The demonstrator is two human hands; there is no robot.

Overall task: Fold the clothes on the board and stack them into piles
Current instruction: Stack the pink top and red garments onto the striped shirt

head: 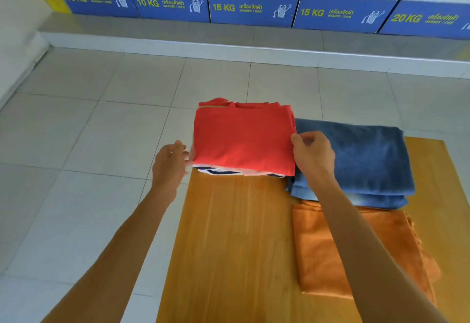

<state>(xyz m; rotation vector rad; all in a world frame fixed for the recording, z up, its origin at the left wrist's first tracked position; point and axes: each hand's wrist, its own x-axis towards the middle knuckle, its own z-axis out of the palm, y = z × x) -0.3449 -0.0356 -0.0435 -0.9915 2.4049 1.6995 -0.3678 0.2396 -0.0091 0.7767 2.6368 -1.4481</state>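
Observation:
A folded red shirt lies on top of a pile at the far left corner of the wooden board. A white and navy striped garment shows under it. My left hand touches the pile's left edge with fingers extended and blurred. My right hand pinches the red shirt's right edge. Folded blue jeans sit in a pile to the right. A folded orange cloth lies nearer to me on the right.
The board stands over a pale tiled floor. A row of washing machines with blue labels lines the far wall behind a raised step. Bare wood fills the board's near left part.

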